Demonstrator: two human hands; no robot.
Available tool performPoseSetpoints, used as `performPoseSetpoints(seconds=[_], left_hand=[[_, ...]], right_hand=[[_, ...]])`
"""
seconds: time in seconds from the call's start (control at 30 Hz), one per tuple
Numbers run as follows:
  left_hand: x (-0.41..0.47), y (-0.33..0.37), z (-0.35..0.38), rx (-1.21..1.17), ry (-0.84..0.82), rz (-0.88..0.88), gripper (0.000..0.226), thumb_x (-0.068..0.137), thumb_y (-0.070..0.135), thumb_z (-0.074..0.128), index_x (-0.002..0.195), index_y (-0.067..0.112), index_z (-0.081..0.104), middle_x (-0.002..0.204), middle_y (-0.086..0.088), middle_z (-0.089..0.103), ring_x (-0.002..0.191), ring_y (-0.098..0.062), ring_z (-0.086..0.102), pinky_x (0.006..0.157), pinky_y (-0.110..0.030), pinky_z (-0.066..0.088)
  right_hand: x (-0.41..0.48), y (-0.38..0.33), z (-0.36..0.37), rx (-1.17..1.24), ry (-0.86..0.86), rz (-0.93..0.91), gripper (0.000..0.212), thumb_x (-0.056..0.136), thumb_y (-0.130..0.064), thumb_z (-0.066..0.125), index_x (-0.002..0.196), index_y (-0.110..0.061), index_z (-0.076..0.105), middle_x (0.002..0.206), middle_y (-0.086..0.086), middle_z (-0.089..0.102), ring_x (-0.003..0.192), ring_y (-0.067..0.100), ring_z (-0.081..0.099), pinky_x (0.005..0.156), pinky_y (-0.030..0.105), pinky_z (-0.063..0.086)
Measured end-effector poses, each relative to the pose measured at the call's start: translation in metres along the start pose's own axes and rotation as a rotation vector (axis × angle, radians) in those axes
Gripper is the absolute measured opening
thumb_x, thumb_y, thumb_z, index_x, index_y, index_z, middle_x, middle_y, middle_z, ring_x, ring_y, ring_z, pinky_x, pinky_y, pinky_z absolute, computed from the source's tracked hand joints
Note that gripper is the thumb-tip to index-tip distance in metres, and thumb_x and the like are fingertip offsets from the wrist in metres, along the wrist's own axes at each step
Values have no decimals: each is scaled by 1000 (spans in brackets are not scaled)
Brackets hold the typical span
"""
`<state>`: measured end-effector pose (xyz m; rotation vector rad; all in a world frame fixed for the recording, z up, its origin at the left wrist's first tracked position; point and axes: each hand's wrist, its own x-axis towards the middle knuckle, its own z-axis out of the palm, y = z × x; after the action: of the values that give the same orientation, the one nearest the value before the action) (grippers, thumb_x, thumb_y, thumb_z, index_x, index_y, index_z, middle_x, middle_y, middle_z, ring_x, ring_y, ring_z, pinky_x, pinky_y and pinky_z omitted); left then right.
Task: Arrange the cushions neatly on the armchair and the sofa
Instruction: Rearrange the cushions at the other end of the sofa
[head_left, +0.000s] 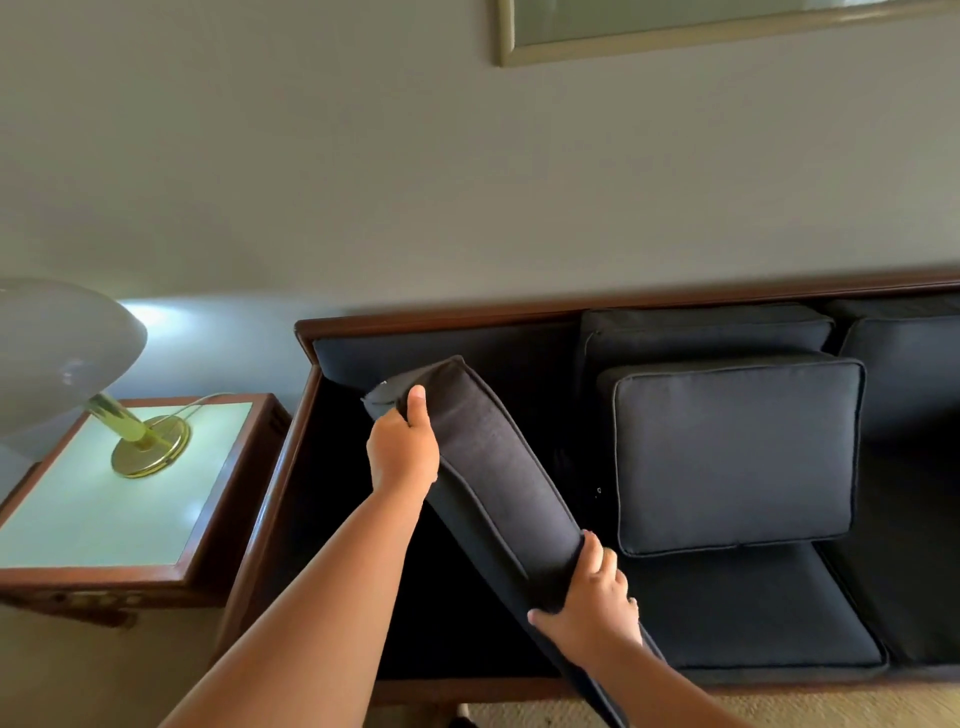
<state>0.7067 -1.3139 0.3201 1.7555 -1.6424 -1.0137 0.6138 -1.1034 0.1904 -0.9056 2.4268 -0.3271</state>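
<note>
A dark grey sofa (441, 318) with a wooden frame runs along the wall. Its left seat bay is bare. I hold a large dark seat cushion (493, 467) tilted on edge above that bay. My left hand (402, 447) grips its far upper corner, thumb on top. At the near edge, my right hand (592, 597) grips the cushion with curled fingers. A smaller back cushion (737, 457) leans upright on the middle seat cushion (753, 618), with another back cushion (706, 327) behind it.
A wooden side table (93, 509) with a pale glass top stands left of the sofa, carrying a brass lamp (148, 441) with a wide shade. A framed picture (675, 31) hangs on the wall. Beige carpet (831, 712) lies in front.
</note>
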Motion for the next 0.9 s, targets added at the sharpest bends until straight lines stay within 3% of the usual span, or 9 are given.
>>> performPoseSetpoints(seconds=[0.1, 0.2, 0.43, 0.53, 0.63, 0.7, 0.77, 0.83, 0.9], left_hand=[[8, -26, -10, 78, 77, 167, 62, 103, 56, 32, 69, 11, 57, 66, -3, 58, 72, -29, 64, 65, -36, 47], [20, -52, -25, 109, 117, 251, 66, 103, 54, 32, 58, 10, 52, 55, -4, 54, 58, -26, 59, 56, -34, 42], [62, -71, -75, 178, 91, 138, 67, 101, 54, 27, 53, 11, 47, 51, -6, 49, 51, -25, 53, 52, -29, 40], [90, -45, -100, 564, -130, -34, 69, 100, 63, 24, 64, 11, 52, 59, -5, 55, 54, -21, 56, 57, -40, 51], [94, -2, -106, 1024, -42, 212, 61, 103, 60, 28, 83, 14, 62, 70, -1, 57, 57, -14, 52, 47, -27, 34], [89, 27, -96, 1092, -51, 474, 53, 99, 62, 43, 105, 13, 62, 88, -1, 59, 75, -16, 57, 59, -27, 43], [82, 43, -78, 1185, -227, 751, 73, 85, 73, 58, 125, 12, 50, 123, -10, 53, 111, -27, 54, 92, -39, 48], [83, 41, -51, 1326, -547, 932, 109, 70, 75, 71, 147, 11, 28, 151, -19, 28, 139, -38, 33, 119, -53, 24], [77, 26, -26, 1484, -673, 1049, 125, 68, 59, 82, 158, 11, 8, 155, -23, 18, 144, -43, 22, 121, -63, 8]], right_hand=[[22, 5, -8, -23, -12, -52, 120, 62, -62, 81, 152, -24, 10, 144, -2, 32, 135, 25, 41, 108, 48, 42], [42, 4, -15, -40, -40, -125, 117, 59, -60, 80, 151, -28, 14, 142, -3, 33, 134, 25, 41, 115, 47, 34], [77, -32, -23, 3, -94, -229, 116, 52, -60, 79, 150, -37, 20, 140, -10, 34, 134, 21, 37, 120, 41, 28], [87, -43, -22, -7, -94, -212, 116, 51, -59, 79, 149, -37, 22, 139, -10, 35, 133, 20, 38, 117, 40, 30], [94, -42, -31, 9, -97, -204, 118, 51, -58, 82, 150, -37, 21, 140, -11, 35, 133, 19, 37, 116, 38, 31], [99, -40, -35, 26, -101, -191, 121, 50, -60, 83, 151, -38, 21, 141, -12, 34, 135, 19, 36, 116, 37, 31], [96, -37, -37, 28, -122, -183, 127, 45, -68, 83, 152, -40, 19, 143, -14, 34, 136, 18, 34, 117, 38, 32], [92, -33, -33, 29, -115, -143, 135, 40, -75, 81, 153, -42, 16, 144, -15, 33, 138, 18, 33, 119, 40, 31], [87, -32, -28, 40, -99, -114, 140, 39, -76, 81, 155, -43, 12, 146, -15, 33, 139, 18, 32, 120, 40, 30]])
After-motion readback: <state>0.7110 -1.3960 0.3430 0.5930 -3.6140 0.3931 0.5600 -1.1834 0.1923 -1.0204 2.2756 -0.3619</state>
